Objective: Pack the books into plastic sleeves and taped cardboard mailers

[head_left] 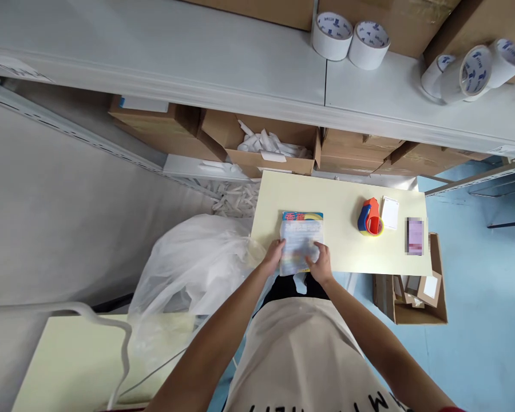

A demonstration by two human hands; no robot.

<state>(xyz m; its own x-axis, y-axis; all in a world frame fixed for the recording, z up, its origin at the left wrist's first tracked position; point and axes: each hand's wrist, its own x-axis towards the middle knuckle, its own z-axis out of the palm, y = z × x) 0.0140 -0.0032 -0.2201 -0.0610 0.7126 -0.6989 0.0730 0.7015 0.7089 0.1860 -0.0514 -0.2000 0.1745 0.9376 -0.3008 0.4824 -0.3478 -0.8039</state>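
Observation:
A flat, printed book or packet (pixel 302 216), its top edge blue with red characters and a yellow shape, lies at the front of the cream table. A translucent, milky sleeve (pixel 298 243) covers most of it and leaves the top strip bare. My left hand (pixel 275 254) is closed on the left edge, thumb over the front. At the right edge, my right hand (pixel 320 261) has its fingers slightly curled, thumb and fingertips touching the sleeve. Whether the lower end of the sleeve is sealed cannot be made out.
On the cream table (pixel 347 194) are a red and blue tape dispenser (pixel 371 217), a white card stack (pixel 389 212) and a blurred phone (pixel 414 236). A large plastic bag (pixel 189 263) stands left. Tape rolls (pixel 332 35) sit on the shelf (pixel 240 54). An open carton (pixel 440 292) is right.

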